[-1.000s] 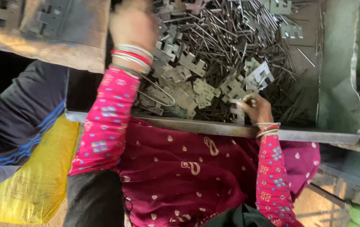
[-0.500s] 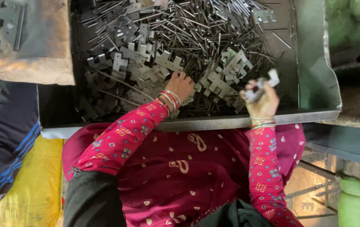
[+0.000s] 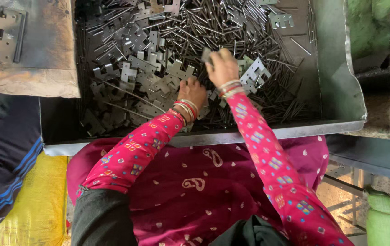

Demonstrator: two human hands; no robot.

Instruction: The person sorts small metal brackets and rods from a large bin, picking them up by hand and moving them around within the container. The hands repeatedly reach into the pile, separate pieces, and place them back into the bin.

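right fingers (image 3: 213, 58) pinch metal plate (image 3: 206, 54)

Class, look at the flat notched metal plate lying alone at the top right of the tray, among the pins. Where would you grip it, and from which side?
Grip the metal plate by its long plain edge, coming from above. It lies flat on the tray floor, apart from the heap, so fingertips can probably pinch that edge; the notched side gives less to hold.

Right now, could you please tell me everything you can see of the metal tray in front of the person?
The metal tray is a shallow grey sheet-metal bin with raised, bent edges, dull and worn. It lies level before the person's lap, heaped with thin rods and flat notched plates. The left hand and right hand reach into the pile.
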